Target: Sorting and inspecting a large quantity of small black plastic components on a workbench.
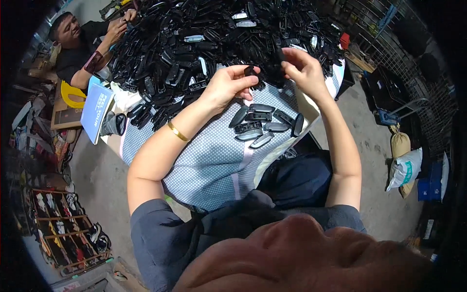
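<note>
A table covered with a patterned cloth is seen mid-frame, its upper part buried under a broad heap of black plastic parts. At the upper left, a co-worker is seen beside the heap. Below the heap, just right of centre, a small group of oval black parts is laid out. Above it, a black piece is pinched between thumb and curled fingers of the left hand; by the right hand, thumb and fingers nearly closed, a dark, indistinct piece is gripped.
</note>
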Demonstrator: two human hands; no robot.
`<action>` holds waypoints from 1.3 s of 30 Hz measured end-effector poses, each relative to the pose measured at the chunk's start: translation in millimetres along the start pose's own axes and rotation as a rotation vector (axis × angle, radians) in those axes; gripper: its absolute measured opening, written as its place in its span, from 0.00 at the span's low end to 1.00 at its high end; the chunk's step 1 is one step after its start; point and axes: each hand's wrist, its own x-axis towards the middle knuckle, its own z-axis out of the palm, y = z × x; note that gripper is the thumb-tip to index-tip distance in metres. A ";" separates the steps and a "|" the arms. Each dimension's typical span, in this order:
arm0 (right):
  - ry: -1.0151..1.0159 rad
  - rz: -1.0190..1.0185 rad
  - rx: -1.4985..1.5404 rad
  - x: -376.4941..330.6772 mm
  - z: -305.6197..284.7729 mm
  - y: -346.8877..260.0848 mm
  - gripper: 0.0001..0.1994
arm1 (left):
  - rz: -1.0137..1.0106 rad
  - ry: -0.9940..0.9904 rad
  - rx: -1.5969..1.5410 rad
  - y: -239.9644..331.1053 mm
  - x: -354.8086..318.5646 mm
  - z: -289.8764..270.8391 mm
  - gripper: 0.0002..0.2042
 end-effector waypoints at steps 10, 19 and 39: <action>-0.221 0.229 0.517 -20.6 31.5 -28.6 0.15 | 0.504 0.134 0.664 -5.8 3.6 -6.5 0.12; -0.191 0.188 0.487 -22.0 33.9 -27.3 0.14 | 0.236 0.155 0.315 0.4 -3.5 -1.7 0.16; -0.255 0.108 -0.098 -28.2 33.6 -46.1 0.13 | 0.323 0.017 0.240 6.1 -4.3 0.9 0.12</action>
